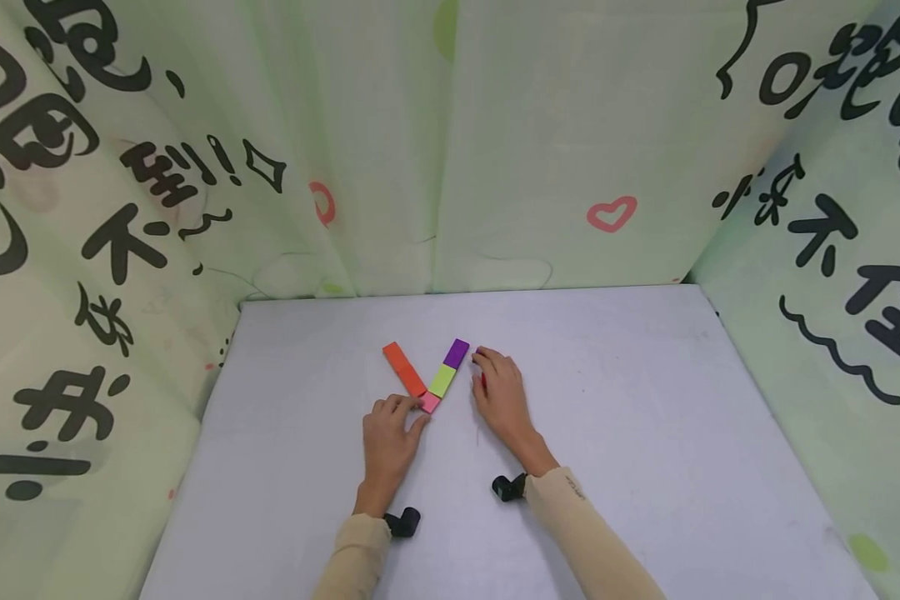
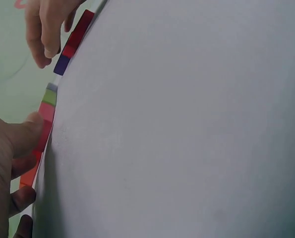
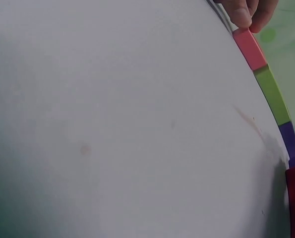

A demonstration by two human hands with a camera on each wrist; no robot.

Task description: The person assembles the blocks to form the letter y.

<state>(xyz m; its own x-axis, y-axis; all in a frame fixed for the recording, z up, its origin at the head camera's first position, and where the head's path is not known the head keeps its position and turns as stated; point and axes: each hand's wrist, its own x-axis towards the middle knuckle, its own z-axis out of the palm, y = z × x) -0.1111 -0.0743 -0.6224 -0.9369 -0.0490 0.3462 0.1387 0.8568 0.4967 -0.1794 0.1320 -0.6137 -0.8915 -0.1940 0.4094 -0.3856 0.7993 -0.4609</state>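
Note:
Colored blocks form a V on the white table in the head view. Its left arm is an orange block (image 1: 405,369); a pink block (image 1: 430,402) lies at the bottom. A lime green block (image 1: 442,380) and a purple block (image 1: 456,353) make the right arm. My left hand (image 1: 390,446) pinches the pink block by its lower end, thumb and finger on either side. Just right of the V, my right hand (image 1: 505,402) holds a red block (image 2: 79,33), mostly covered from above. Another purple piece (image 2: 62,64) adjoins the red block; the exact finger contact is partly hidden.
A white cloth (image 1: 630,392) covers the table. Pale green curtains (image 1: 525,167) with black lettering and pink hearts enclose its back and sides. Small black cameras (image 1: 403,522) sit on both wrists, at the ends of beige sleeves (image 1: 585,525).

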